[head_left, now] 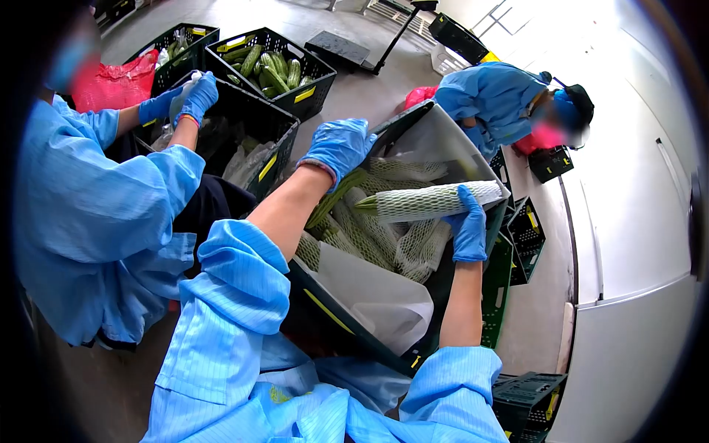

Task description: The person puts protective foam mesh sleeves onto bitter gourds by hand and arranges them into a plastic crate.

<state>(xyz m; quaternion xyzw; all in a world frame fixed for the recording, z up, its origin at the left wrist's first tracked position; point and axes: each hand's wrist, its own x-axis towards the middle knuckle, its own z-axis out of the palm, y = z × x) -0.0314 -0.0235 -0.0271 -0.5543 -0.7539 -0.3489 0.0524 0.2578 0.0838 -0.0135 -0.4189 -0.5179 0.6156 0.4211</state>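
My right hand [469,225], in a blue glove, is closed around a long green luffa gourd [425,202] in a white foam net sleeve. Its narrow stem end pokes out to the left. Below it, several more netted gourds [365,230] lie in a dark green crate [325,299] lined with a white sheet [384,299]. My left hand [340,150], gloved too, is at the crate's left rim with its fingers curled; whatever they grip is hidden. Bare green gourds [336,199] lie just below that hand.
At left, a co-worker [103,214] handles a clear bag over another crate [277,159]. Behind stands a crate of unwrapped gourds [269,70] beside a platform scale [338,48]. Another person [491,96] bends down beyond my crate. More crates [524,240] stand right, near a white wall [635,354].
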